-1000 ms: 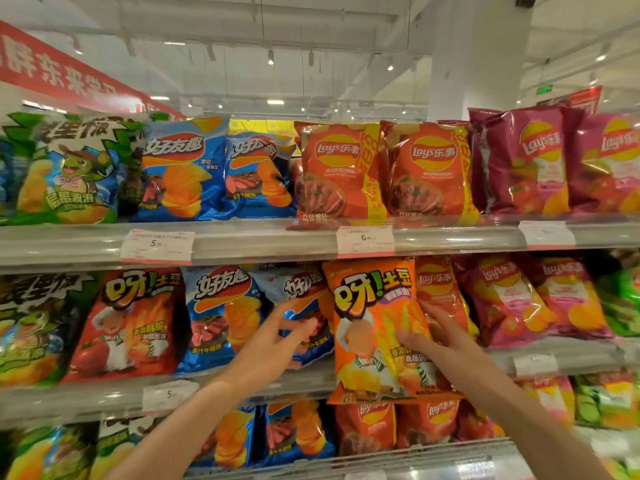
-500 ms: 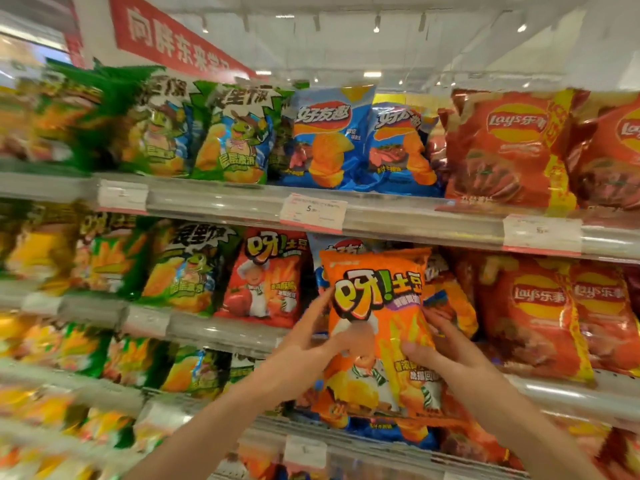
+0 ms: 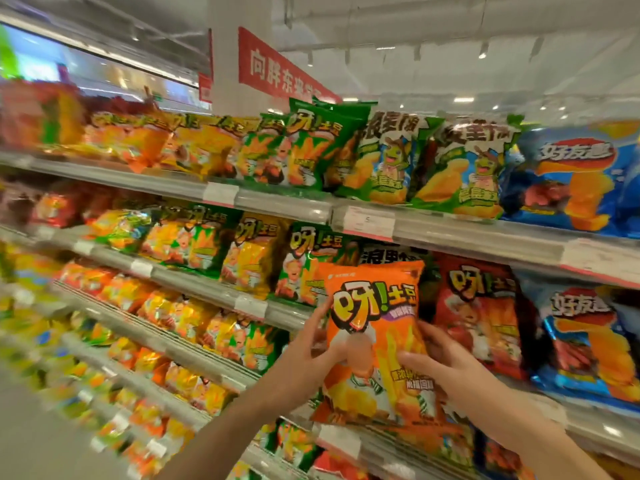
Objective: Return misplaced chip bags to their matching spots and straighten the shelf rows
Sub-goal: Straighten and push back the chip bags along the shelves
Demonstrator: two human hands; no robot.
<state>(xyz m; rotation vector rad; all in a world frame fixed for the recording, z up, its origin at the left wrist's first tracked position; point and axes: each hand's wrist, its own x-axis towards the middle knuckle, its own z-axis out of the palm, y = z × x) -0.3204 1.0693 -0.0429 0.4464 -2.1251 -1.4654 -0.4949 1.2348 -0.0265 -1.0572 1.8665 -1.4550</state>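
Both hands, left hand (image 3: 313,355) and right hand (image 3: 446,362), are gripping the orange chip bag (image 3: 375,341) by its side edges; likely light, crinkly, crushable.

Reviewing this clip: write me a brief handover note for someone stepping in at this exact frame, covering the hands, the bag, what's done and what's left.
Left hand: grips the left edge of the orange chip bag.
Right hand: grips the bag's right side, fingers across its front.
Bag: held upright in the air in front of the middle shelf, before the red bag and a green-black one.
Done: the bag is off the shelves and in hand.
Left: find its matching orange row, probably among the blurred bags to the left, though that is unclear; set it there, then straighten the rows.
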